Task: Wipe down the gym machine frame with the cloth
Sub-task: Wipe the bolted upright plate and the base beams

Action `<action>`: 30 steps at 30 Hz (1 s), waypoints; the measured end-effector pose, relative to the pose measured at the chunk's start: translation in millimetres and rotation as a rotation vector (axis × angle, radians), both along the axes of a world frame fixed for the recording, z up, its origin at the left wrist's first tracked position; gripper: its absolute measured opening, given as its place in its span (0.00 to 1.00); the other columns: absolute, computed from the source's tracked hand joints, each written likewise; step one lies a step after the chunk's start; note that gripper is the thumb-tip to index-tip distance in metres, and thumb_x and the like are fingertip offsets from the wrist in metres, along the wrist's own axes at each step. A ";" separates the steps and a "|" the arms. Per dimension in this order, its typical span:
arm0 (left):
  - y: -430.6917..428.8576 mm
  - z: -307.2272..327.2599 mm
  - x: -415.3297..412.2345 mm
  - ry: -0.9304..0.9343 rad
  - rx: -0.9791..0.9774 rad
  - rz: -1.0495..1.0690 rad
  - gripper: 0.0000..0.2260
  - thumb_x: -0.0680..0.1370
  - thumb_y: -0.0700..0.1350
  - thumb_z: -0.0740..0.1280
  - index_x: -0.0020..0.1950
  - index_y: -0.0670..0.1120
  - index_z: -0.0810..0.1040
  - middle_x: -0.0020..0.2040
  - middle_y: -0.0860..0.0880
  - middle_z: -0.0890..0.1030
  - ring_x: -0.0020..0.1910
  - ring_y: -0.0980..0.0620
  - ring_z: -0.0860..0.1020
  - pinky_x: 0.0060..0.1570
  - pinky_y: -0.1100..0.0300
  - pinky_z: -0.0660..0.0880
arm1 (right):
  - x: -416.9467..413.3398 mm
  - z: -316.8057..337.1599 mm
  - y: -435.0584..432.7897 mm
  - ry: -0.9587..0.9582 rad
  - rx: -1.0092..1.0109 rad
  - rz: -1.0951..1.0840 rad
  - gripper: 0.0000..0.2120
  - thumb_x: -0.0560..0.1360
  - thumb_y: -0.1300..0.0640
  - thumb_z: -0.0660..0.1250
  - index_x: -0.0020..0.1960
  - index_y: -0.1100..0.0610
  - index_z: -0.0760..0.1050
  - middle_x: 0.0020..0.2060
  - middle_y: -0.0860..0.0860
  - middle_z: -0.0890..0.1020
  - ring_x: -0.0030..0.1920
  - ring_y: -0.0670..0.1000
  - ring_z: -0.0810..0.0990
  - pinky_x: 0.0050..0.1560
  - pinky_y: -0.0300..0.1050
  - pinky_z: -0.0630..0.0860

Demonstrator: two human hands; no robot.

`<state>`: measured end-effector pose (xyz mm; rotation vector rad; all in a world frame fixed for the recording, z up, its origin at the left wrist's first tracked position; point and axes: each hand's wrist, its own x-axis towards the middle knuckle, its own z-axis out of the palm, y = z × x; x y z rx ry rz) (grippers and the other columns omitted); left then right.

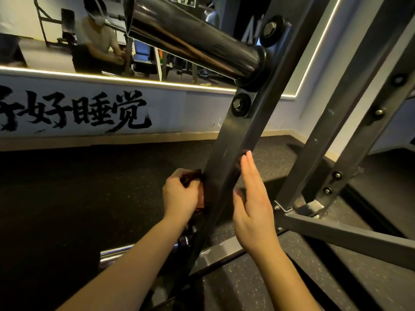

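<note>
A dark steel frame bar [235,140] slants up from the floor to a bolted bracket and a shiny black weight sleeve [193,39]. My left hand [179,196] grips a brown cloth [193,178] and holds it against the bar's left edge. Most of the cloth is hidden by the fingers and the bar. My right hand [253,198] lies flat with straight fingers on the bar's right side, fingertips pointing up along it.
More grey frame members with bolts [350,122] rise at the right, and a crossbar [350,239] runs low to the right. A chrome tube [116,252] lies near the floor. Behind are black rubber flooring, a lettered wall and a mirror showing a crouched person.
</note>
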<state>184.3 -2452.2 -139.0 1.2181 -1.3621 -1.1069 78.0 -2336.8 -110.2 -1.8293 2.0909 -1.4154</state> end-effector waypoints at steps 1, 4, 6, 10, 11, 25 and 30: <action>0.3 9.8 -2.7 0.025 -0.055 -0.007 0.08 0.80 0.44 0.70 0.56 0.56 0.79 0.50 0.59 0.79 0.55 0.59 0.79 0.47 0.67 0.74 | -1.1 1.6 1.1 0.002 -0.004 0.006 0.35 0.83 0.65 0.61 0.83 0.47 0.51 0.81 0.36 0.51 0.79 0.34 0.48 0.80 0.45 0.53; 10.7 55.4 -15.2 0.111 -0.356 -0.118 0.09 0.80 0.45 0.71 0.57 0.57 0.79 0.52 0.61 0.80 0.53 0.65 0.78 0.54 0.67 0.77 | -4.7 4.2 1.1 0.004 -0.022 0.013 0.35 0.82 0.66 0.61 0.83 0.47 0.53 0.81 0.37 0.54 0.79 0.35 0.50 0.79 0.41 0.52; 11.4 60.0 -20.7 0.100 -0.444 -0.089 0.08 0.80 0.45 0.70 0.58 0.56 0.79 0.52 0.62 0.80 0.53 0.69 0.77 0.54 0.73 0.75 | -4.3 3.5 1.1 0.005 -0.014 0.014 0.35 0.82 0.66 0.61 0.83 0.46 0.52 0.81 0.36 0.53 0.79 0.35 0.50 0.77 0.38 0.51; -6.9 22.4 -8.5 0.101 -0.133 -0.012 0.10 0.80 0.44 0.70 0.56 0.58 0.78 0.54 0.58 0.80 0.55 0.62 0.78 0.60 0.61 0.76 | -2.7 6.2 2.9 0.012 0.020 0.009 0.35 0.83 0.64 0.60 0.83 0.45 0.50 0.81 0.35 0.52 0.79 0.33 0.49 0.78 0.39 0.51; -7.4 17.2 -4.6 0.076 -0.093 -0.019 0.10 0.80 0.44 0.71 0.57 0.58 0.79 0.55 0.58 0.80 0.56 0.59 0.78 0.60 0.58 0.76 | -2.5 7.1 3.5 0.009 0.032 0.006 0.35 0.83 0.64 0.60 0.83 0.44 0.50 0.81 0.35 0.52 0.78 0.32 0.48 0.78 0.39 0.51; 4.3 34.8 -1.6 0.066 -0.231 -0.123 0.10 0.80 0.45 0.71 0.55 0.59 0.77 0.50 0.63 0.78 0.55 0.62 0.78 0.57 0.61 0.77 | 3.9 8.0 3.9 0.001 0.068 0.001 0.37 0.83 0.64 0.61 0.83 0.42 0.47 0.80 0.32 0.48 0.78 0.31 0.46 0.76 0.33 0.47; 8.1 73.3 -10.4 0.017 -0.491 -0.159 0.10 0.80 0.46 0.72 0.61 0.53 0.81 0.51 0.63 0.80 0.52 0.67 0.77 0.54 0.68 0.76 | 8.4 7.9 3.9 0.003 0.075 -0.003 0.39 0.82 0.64 0.62 0.81 0.39 0.45 0.79 0.29 0.46 0.77 0.29 0.44 0.76 0.33 0.46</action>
